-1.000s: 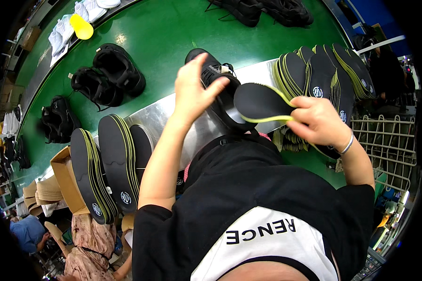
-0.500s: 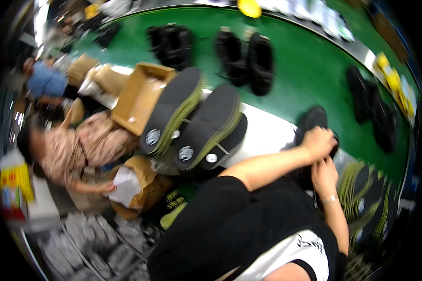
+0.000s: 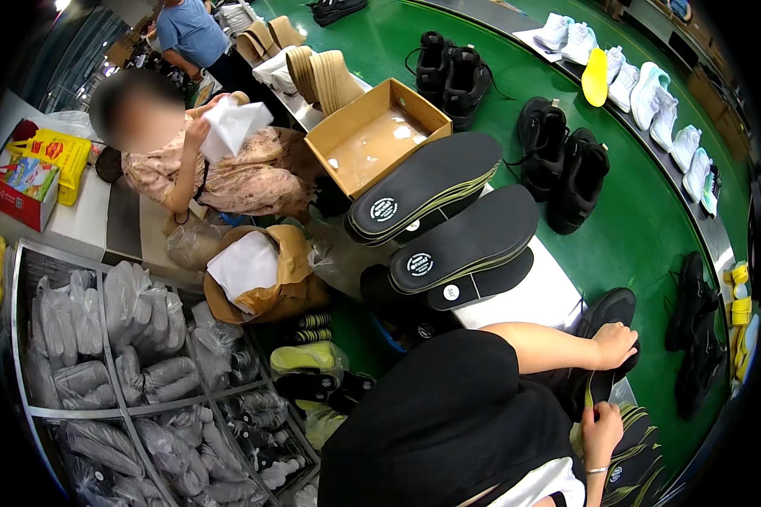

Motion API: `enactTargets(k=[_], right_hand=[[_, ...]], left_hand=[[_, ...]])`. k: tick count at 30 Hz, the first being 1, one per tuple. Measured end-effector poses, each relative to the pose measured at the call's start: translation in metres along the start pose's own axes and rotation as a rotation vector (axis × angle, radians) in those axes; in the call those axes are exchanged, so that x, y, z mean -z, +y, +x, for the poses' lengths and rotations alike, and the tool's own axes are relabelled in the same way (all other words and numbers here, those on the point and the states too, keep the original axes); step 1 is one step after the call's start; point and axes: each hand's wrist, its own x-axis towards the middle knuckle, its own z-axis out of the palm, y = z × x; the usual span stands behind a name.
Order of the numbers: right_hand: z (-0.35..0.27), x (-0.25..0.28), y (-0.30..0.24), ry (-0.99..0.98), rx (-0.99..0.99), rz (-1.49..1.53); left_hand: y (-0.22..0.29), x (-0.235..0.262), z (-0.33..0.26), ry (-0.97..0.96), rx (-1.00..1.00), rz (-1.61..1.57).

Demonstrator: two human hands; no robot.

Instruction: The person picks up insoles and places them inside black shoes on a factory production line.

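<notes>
The person's left hand lies palm-down on a black shoe that sits at the near end of the steel workbench, beside the green conveyor belt. The left forearm runs bare across the picture from the black sleeve, almost level, with the wrist slightly bent and the fingers curled loosely over the shoe's opening, gripping its edge. The right hand comes up from below with the forearm upright, a thin bracelet on the wrist; its fingers are pinched together on a black insole with a yellow-green edge, whose upper end reaches to the shoe. The two hands are close together, the left just above the right. Below the right hand lies a stack of similar insoles. Further left on the workbench stand two fans of black insoles: a large upper pile and a lower pile, each showing round white labels. An open cardboard box sits just beyond the upper pile. On the belt, pairs of black shoes are spaced out, and white shoes line the far side. To the left, another person in a patterned top holds white paper, and a wire rack holds clear plastic bags.
</notes>
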Motion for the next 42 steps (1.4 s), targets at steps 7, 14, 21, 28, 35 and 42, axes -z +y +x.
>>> enactTargets(k=[7,14,21,28,35,42], right_hand=[[0.058,-0.041,-0.004,0.069,0.063,0.049],[0.073,-0.05,0.004,-0.136,0.06,0.106],[0.079,-0.065,0.035,-0.08,0.014,0.523],[0.078,-0.018,0.037,-0.459,-0.128,0.449],[0.063,-0.039,0.01,-0.012,0.092,-0.043],[0.071,-0.055,0.005,-0.067,0.078,-0.05]], left_hand=[[-0.002,0.002,0.0,-0.013,0.012,-0.011],[-0.004,0.002,-0.005,-0.063,-0.024,-0.013],[-0.006,-0.001,-0.005,-0.021,-0.032,-0.021],[-0.005,-0.003,-0.005,-0.028,0.007,-0.028],[-0.006,-0.003,-0.007,0.006,-0.021,-0.018],[-0.005,-0.002,-0.008,0.024,-0.015,-0.031]])
